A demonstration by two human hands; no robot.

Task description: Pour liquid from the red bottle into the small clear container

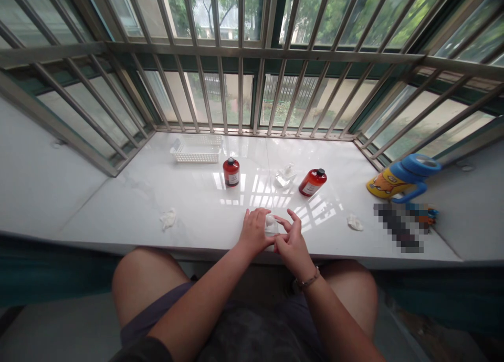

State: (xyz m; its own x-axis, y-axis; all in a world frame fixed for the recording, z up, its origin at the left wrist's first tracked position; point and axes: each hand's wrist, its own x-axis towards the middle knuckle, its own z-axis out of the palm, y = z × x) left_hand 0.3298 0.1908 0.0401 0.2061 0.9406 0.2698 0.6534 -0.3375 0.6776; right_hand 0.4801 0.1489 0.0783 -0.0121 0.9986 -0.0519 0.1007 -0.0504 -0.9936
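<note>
Close to the counter's front edge, a small clear bottle with a white top (270, 222) is between my two hands. My left hand (254, 231) wraps around its left side, thumb in front. On the other side, my right hand (290, 240) is curled against the bottle, one finger touching near its top and another raised. My hands hide much of the bottle's lower part. Beyond them stands a clear bottle with a white pump (285, 176). Two red bottles with black caps flank it: one upright (231, 173) on the left, one (312, 182) on the right.
A white perforated basket (197, 151) sits at the back left of the white counter (129, 204). Crumpled white tissues lie left (168, 220) and right (355, 222). At the right are a blue-yellow flask (401, 178) and blurred-out items (399, 228). Metal bars (260, 52) line the window.
</note>
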